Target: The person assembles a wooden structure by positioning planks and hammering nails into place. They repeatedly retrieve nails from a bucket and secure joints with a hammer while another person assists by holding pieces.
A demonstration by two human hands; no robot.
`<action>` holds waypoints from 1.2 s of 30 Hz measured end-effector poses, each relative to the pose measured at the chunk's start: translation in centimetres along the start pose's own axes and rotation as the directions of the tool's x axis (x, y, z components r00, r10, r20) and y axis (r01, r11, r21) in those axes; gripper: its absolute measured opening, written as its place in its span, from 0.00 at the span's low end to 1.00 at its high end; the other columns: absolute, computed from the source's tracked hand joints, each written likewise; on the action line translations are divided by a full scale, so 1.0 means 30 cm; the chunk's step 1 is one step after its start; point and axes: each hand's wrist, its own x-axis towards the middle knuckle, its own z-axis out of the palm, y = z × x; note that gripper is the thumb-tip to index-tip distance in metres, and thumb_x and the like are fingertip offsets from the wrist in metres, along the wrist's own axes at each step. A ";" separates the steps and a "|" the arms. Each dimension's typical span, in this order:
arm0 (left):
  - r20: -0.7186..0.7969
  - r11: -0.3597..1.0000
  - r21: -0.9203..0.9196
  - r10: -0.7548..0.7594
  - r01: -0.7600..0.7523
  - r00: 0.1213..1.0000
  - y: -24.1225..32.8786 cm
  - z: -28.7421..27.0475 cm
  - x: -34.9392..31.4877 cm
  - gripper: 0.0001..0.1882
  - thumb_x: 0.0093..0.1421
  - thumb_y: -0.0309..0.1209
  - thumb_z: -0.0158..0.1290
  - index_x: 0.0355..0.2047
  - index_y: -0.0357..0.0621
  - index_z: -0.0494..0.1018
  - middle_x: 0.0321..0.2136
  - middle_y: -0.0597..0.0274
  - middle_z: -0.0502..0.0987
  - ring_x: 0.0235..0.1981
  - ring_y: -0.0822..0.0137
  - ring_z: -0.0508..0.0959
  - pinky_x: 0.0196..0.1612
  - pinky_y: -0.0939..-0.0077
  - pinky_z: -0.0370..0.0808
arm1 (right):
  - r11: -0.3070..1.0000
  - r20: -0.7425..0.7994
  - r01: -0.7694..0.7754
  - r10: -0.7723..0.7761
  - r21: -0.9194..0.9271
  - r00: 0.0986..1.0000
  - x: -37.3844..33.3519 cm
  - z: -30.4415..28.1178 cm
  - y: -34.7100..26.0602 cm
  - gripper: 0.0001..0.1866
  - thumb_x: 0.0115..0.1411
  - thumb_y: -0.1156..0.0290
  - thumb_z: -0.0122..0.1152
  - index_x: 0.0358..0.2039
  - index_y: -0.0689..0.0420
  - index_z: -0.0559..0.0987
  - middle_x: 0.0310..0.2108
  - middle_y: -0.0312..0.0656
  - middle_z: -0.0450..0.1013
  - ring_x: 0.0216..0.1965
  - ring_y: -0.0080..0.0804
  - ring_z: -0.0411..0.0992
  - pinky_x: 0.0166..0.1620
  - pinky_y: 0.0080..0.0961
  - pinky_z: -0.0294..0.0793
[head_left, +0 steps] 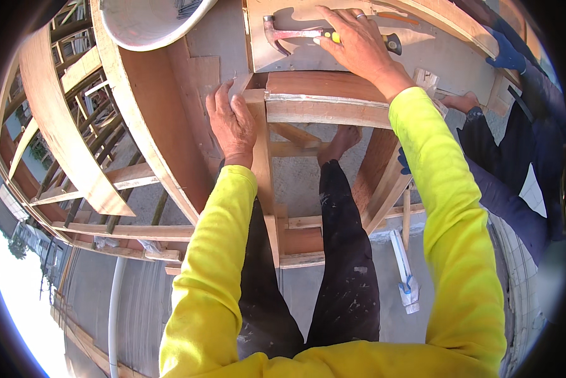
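Note:
My left hand (232, 129) is beside the top of an upright wooden post (261, 145), its fingers loosely bent and apart. A tiny thin thing shows by its fingertips, too small to name. My right hand (362, 53) lies over the handle of a claw hammer (295, 34), fingers spread and not wrapped around it. The hammer rests on a grey-brown board (295, 58), its metal head to the left and its dark handle end past my hand. Between my arms, a short reddish beam (327, 85) with a pale front edge runs across the frame.
A white bucket (150, 41) with thin dark pieces stands at the upper left. Curved wooden framing (75, 132) fills the left side. A co-worker's blue-gloved hand (507, 53) is at the right. A white-and-blue tool or tube (406, 277) lies below. My legs stand within the frame.

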 end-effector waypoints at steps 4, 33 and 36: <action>0.193 0.998 0.060 -0.021 0.010 0.981 -0.051 0.003 0.040 0.21 0.68 0.39 0.40 0.46 0.40 0.78 0.44 0.46 0.79 0.50 0.44 0.76 0.56 0.53 0.71 | 0.094 0.188 -0.457 0.825 0.884 0.533 -0.276 -0.029 -0.505 0.19 0.69 0.57 0.60 0.51 0.57 0.74 0.38 0.37 0.75 0.41 0.26 0.74 0.42 0.24 0.75; 0.205 0.890 0.230 0.350 -0.393 0.914 0.003 0.092 0.098 0.14 0.51 0.40 0.64 0.16 0.51 0.74 0.18 0.64 0.76 0.24 0.58 0.78 0.28 0.62 0.72 | -0.470 0.559 0.409 0.818 0.783 -0.131 -0.096 0.339 -0.718 0.45 0.58 0.36 0.64 0.65 0.55 0.63 0.58 0.44 0.66 0.60 0.42 0.67 0.63 0.43 0.68; 0.183 0.900 0.113 0.398 -0.421 0.899 -0.019 0.073 0.077 0.12 0.51 0.38 0.63 0.17 0.50 0.73 0.20 0.65 0.76 0.25 0.59 0.78 0.28 0.62 0.72 | -0.449 0.541 0.417 0.831 0.790 -0.130 -0.113 0.342 -0.739 0.46 0.58 0.35 0.64 0.65 0.53 0.63 0.58 0.43 0.65 0.60 0.41 0.67 0.62 0.43 0.68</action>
